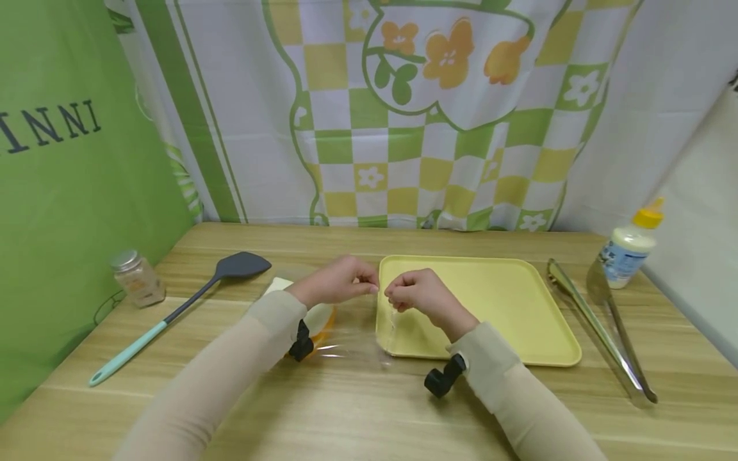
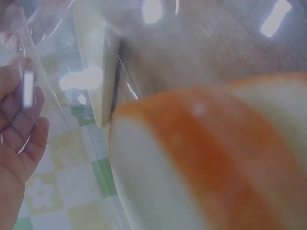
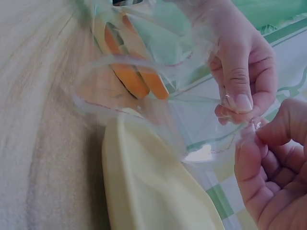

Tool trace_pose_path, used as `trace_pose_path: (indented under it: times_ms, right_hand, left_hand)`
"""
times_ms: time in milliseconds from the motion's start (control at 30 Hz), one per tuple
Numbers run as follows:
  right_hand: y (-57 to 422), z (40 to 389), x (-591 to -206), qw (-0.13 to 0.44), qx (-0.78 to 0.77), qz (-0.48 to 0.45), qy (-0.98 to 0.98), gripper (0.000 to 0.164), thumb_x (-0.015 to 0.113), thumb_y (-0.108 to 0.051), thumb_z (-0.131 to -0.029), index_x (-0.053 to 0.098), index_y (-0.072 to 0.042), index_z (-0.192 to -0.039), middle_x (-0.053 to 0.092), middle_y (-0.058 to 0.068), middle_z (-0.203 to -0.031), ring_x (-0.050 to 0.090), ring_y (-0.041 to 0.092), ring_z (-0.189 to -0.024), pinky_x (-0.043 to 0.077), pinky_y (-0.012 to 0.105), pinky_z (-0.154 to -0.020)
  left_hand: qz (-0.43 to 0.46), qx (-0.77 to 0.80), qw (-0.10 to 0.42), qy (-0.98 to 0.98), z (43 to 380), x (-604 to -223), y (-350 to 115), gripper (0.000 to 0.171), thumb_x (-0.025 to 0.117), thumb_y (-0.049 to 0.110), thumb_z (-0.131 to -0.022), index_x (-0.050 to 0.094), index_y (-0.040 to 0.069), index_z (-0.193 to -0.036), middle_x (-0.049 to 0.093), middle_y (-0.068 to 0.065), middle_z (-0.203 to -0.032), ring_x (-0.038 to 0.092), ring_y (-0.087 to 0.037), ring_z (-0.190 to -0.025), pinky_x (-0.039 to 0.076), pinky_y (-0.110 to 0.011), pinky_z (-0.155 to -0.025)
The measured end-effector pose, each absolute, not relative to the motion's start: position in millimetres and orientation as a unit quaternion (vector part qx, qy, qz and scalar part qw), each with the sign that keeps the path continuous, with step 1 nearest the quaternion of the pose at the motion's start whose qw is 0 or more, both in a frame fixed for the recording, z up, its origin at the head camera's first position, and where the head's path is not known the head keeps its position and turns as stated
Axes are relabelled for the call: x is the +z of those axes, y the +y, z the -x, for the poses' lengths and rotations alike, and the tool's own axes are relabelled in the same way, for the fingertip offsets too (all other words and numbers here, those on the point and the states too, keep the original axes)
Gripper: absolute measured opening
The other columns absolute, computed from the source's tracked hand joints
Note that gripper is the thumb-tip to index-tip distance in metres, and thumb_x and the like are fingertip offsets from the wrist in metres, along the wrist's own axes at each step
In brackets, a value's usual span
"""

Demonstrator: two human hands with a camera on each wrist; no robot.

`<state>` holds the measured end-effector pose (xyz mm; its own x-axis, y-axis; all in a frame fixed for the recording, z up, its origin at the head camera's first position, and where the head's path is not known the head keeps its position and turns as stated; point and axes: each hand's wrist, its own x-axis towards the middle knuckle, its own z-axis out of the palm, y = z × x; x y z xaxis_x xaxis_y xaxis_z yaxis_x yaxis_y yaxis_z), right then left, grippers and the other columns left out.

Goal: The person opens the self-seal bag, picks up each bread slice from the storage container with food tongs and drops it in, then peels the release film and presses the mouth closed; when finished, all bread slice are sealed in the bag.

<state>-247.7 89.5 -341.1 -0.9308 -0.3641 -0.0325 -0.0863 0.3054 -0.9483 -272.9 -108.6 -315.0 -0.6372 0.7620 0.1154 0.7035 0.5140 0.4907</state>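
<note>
A clear plastic bag lies between my hands, just left of the yellow tray and partly over its edge. Inside or under the film are white pieces with orange rims, resembling bread slices; their orange bands fill much of the left wrist view. My left hand pinches the film between thumb and fingers. Close beside it, my right hand pinches another bit of the bag. In the right wrist view, a thin reddish line runs along the bag's mouth, and both sets of fingertips nearly meet.
Left of the bag lies a dark grey spatula with a mint handle, beside a small lidded jar. Metal tongs rest right of the tray. A bottle with a yellow cap stands behind them. A patterned cloth hangs behind the table.
</note>
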Motion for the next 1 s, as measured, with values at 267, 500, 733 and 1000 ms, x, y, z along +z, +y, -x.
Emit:
trace_pose_path:
  times_ms: [267, 500, 733, 1000]
  right_hand:
    - [94.1, 246.6, -343.5, 0.138, -0.596, 0.146, 0.777, 0.022, 0.054, -0.002, -0.084, 0.063, 0.014, -0.096, 0.064, 0.0, -0.072, 0.059, 0.011, -0.066, 0.053, 0.029, -0.067]
    - [93.7, 245.2, -337.7, 0.143, -0.584, 0.155, 0.784, 0.023, 0.057, -0.006, -0.085, 0.063, 0.014, -0.095, 0.063, 0.0, -0.073, 0.059, 0.012, -0.066, 0.054, 0.03, -0.067]
    - [89.8, 245.6, -336.8, 0.15, -0.587, 0.143, 0.783, 0.02, 0.056, -0.003, -0.081, 0.061, 0.015, -0.088, 0.058, 0.0, -0.064, 0.053, 0.012, -0.06, 0.05, 0.026, -0.06]
    - [93.4, 249.7, -340.9, 0.169, -0.604, 0.137, 0.767, 0.021, 0.053, -0.002, -0.081, 0.061, 0.016, -0.091, 0.061, 0.0, -0.066, 0.055, 0.012, -0.063, 0.05, 0.026, -0.062]
  left_hand:
    - [-0.422, 0.272, 0.042, 0.864, 271.8, -319.4, -108.3, 0.014, 0.06, 0.01, -0.09, 0.067, 0.002, -0.082, 0.061, -0.005, -0.071, 0.044, -0.007, -0.063, 0.039, -0.02, -0.059]
    - [-0.392, 0.303, 0.058, 0.867, 269.9, -321.5, -108.3, 0.013, 0.06, 0.01, -0.09, 0.068, 0.001, -0.086, 0.063, -0.01, -0.076, 0.043, -0.009, -0.063, 0.039, -0.021, -0.059]
    - [-0.405, 0.307, 0.047, 0.86, 268.8, -323.8, -108.6, 0.012, 0.061, 0.009, -0.089, 0.069, 0.001, -0.085, 0.066, -0.011, -0.077, 0.044, -0.009, -0.063, 0.04, -0.022, -0.06]
    - [-0.411, 0.305, 0.035, 0.858, 266.5, -322.3, -108.9, 0.012, 0.061, 0.01, -0.089, 0.07, 0.003, -0.085, 0.067, -0.008, -0.081, 0.048, -0.007, -0.065, 0.044, -0.022, -0.061]
